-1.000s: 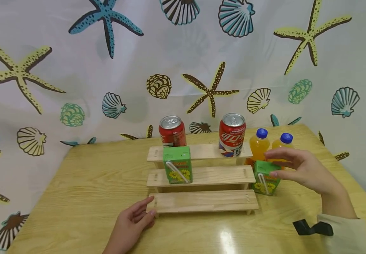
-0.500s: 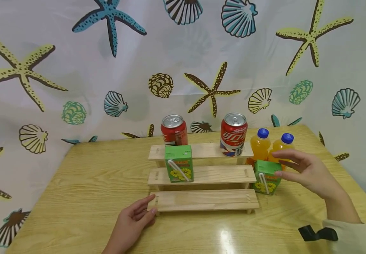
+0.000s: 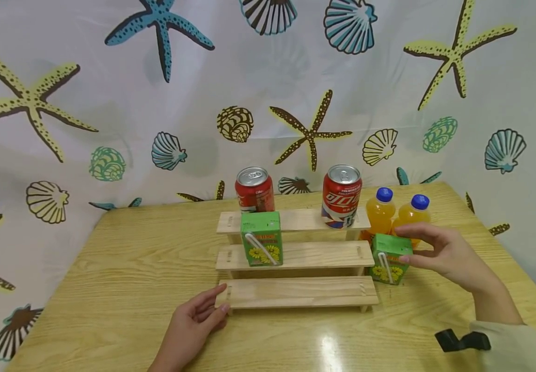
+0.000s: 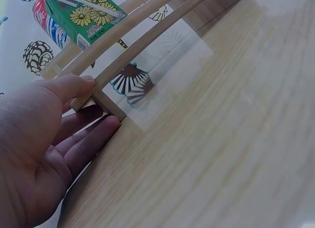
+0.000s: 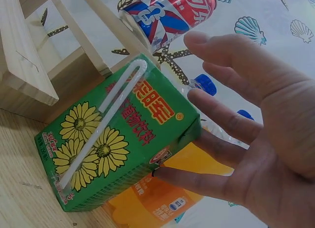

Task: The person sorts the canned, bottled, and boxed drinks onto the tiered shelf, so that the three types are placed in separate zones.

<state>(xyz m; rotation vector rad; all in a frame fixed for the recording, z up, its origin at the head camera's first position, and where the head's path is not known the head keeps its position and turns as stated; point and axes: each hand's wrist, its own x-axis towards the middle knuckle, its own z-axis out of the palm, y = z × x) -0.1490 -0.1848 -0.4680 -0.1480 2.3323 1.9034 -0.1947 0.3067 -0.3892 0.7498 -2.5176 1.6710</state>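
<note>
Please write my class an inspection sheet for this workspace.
Surface: wooden table, glare near the front.
Job's things: rack; green carton on its middle step; second carton on the table, right of the rack; two red cans on the top step; two orange bottles behind the second carton.
Clutter: nothing seen.
Hands: left hand grips bottom step; right hand at second carton, fingers spread.
Cables: nothing seen.
Surroundings: cloth with shell and starfish prints.
</note>
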